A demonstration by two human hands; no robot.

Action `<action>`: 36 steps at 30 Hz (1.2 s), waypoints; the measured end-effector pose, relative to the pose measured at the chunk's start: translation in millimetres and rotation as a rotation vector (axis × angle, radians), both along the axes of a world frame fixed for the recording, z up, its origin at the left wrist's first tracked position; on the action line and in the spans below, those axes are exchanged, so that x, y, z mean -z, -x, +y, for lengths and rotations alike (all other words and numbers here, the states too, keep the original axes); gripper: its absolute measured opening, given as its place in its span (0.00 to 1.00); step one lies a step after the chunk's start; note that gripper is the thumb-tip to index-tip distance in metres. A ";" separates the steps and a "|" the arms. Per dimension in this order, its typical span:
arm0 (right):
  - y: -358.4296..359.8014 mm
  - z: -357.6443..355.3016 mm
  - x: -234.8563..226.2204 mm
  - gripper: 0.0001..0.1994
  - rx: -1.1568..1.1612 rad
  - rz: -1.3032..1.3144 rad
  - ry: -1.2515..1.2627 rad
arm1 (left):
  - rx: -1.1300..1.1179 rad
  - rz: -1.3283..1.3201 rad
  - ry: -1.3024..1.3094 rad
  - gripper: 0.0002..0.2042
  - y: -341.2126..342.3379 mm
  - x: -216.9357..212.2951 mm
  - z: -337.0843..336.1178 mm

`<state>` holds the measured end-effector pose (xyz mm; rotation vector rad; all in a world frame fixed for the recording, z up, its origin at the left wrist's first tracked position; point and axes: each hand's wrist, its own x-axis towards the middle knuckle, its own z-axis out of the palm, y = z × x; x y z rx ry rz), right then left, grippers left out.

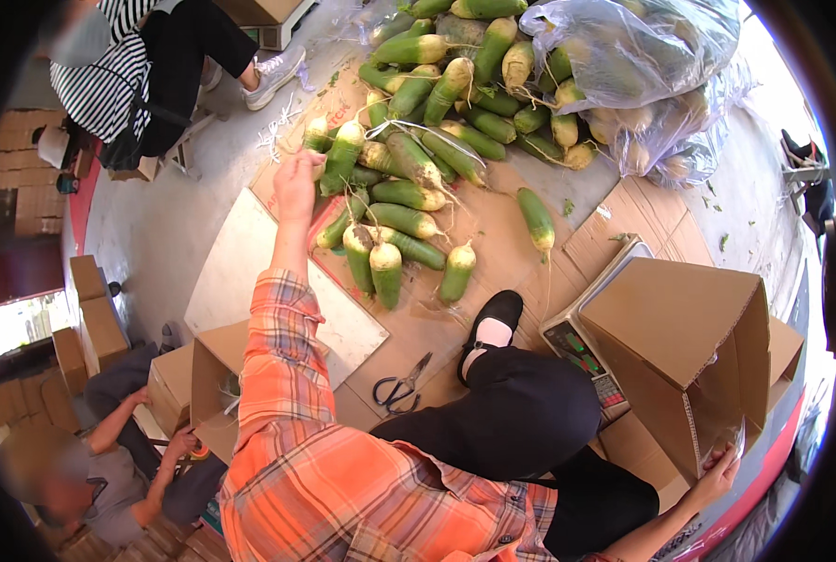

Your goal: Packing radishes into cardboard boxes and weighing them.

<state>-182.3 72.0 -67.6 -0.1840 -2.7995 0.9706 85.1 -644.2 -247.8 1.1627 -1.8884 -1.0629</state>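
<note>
My left hand (297, 183) reaches to the near left side of a pile of green radishes (405, 225). Its fingers are closed beside an upright green radish (345, 155); what lies between them, if anything, is hidden. At the lower right, my right hand (714, 476) grips the rim of an open cardboard box (677, 314). A bit of clear plastic (740, 436) shows at its fingertips. The box stands tilted over a scale (575, 351). Black-handled scissors (401, 386) lie on the cardboard near my foot.
A clear plastic bag (647, 70) covers more radishes at the back right. One radish (536, 221) lies apart. White ties (273, 131) are on the floor. A white board (249, 272) lies under my left arm. Co-workers sit at upper left and lower left, near an open box (214, 379).
</note>
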 end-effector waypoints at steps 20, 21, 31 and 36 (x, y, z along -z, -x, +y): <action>8.0 -20.7 -34.2 0.13 -0.007 -0.160 0.884 | 1.196 1.314 -0.994 0.20 166.1 -283.2 210.8; 5.0 -19.7 -38.1 0.13 0.027 -0.141 0.886 | 1.235 1.292 -1.016 0.20 181.9 -291.6 228.5; -4.9 -11.6 -33.9 0.16 -0.066 -0.146 0.971 | 1.926 0.636 -0.379 0.20 318.1 -269.1 458.4; -8.5 -11.0 -35.5 0.17 -0.069 -0.166 0.968 | 1.982 -0.052 -0.185 0.20 340.1 -206.3 534.0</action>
